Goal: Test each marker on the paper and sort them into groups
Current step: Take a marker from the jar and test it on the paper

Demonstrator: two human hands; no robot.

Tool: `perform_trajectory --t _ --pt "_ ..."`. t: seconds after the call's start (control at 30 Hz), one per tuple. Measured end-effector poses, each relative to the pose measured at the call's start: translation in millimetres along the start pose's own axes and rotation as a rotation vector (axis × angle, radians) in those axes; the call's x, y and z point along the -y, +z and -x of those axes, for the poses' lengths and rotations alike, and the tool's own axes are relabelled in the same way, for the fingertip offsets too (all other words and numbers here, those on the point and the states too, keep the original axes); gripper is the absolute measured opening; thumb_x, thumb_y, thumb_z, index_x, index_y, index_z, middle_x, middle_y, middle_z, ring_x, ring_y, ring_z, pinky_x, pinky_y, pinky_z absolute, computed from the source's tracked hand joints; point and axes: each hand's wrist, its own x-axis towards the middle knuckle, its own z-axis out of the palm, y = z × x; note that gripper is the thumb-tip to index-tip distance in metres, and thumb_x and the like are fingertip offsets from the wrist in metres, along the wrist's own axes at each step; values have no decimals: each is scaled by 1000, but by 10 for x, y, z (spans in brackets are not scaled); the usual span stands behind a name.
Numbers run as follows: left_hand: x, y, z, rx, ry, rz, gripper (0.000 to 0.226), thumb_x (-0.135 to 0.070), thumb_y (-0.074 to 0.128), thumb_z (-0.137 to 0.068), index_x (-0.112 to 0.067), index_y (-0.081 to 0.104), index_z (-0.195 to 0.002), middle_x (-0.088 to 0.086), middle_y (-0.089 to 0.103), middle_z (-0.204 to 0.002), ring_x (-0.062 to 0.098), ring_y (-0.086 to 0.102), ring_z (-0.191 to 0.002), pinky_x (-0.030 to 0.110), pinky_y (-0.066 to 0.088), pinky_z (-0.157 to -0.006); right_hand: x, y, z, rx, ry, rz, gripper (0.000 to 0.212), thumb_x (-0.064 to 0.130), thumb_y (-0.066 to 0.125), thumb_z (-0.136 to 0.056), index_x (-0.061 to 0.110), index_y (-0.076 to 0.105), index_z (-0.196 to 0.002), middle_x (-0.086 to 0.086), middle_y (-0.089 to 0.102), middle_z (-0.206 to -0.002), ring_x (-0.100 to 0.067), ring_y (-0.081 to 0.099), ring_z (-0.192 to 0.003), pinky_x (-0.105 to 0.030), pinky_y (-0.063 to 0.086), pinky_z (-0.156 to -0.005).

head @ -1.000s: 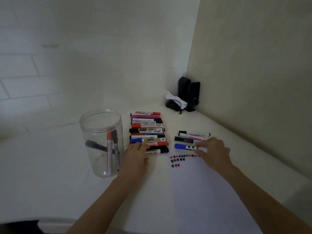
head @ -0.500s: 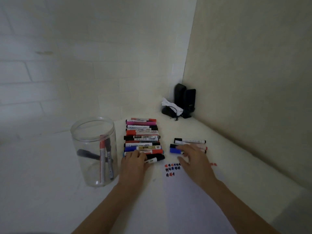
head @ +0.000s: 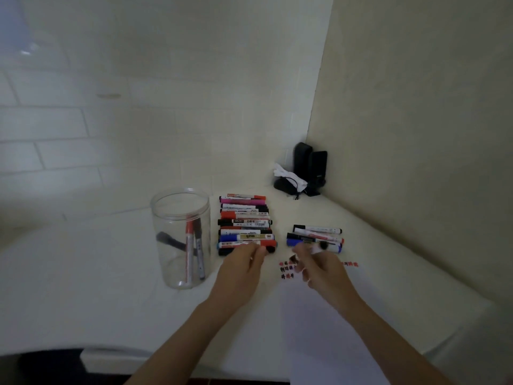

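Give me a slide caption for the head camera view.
Both hands reach toward sorted marker rows above test paper.

jar [head: 180,218]: clear glossy plastic | markers [head: 244,223]: smooth plastic | paper [head: 327,315]: matt white | table [head: 83,273]: matt

both forearms reach forward; left hand [head: 241,266] fingers extended, right hand [head: 319,269] fingers curled.

"deli" – black-capped marker [head: 245,222] label.
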Motion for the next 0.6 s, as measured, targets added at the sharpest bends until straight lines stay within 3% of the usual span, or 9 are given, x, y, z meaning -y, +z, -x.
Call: perform_trajectory --t 0.07,0.13,0.2,0.3,0.43,0.53,0.6 --pt "14 -28 44 11 45 -31 19 -32 44 -100 -23 59 -107 -7 58 -101 4 54 -89 13 43 -74 55 -48 67 117 241 -321 43 46 48 -98 13 76 -97 -3 60 -66 -10 47 -54 -21 34 -51" --pt "-13 -26 98 65 107 -34 21 -33 47 -99 -25 58 -115 -10 56 -106 1 53 -92 13 44 -78 88 -66 133 183 304 -467 37 32 48 -100 10 77 -97 -1 46 -63 -9 36 -53 -20 28 -46" --pt "-81 -20 146 148 153 -6 22 -35 46 -99 -26 58 -115 -10 58 -105 2 54 -91 18 47 -79 111 -45 178 196 290 -491 33 27 51 -98 6 76 -97 -1 46 -64 -9 38 -53 -19 31 -44" --pt "-123 -13 189 243 206 3 18 -35 40 -101 -29 56 -102 -9 59 -88 2 53 -79 15 43 -71 153 -24 244 193 257 -492 30 30 58 -95 4 73 -95 -6 60 -74 -10 48 -59 -20 40 -51" --pt "-79 -48 189 257 217 -89 16 -33 37 -102 -27 48 -93 -12 47 -75 1 43 -66 12 35 -62 183 -98 314 218 251 -431 17 29 71 -86 12 75 -84 -7 65 -78 -11 48 -61 -21 38 -52" --pt "-26 -74 166 289 230 -217 20 -36 32 -103 -25 48 -96 -12 46 -82 2 42 -71 14 34 -65 171 -162 339 206 280 -408 17 28 73 -83 12 77 -86 -7 69 -79 -10 49 -62 -20 38 -53" --pt "-1 -60 159 318 247 -274 25 -38 30 -103 -23 50 -107 -7 53 -95 6 47 -83 21 41 -76 155 -164 341 201 259 -350 21 27 71 -85 9 75 -94 -8 72 -83 -11 53 -66 -21 44 -57"
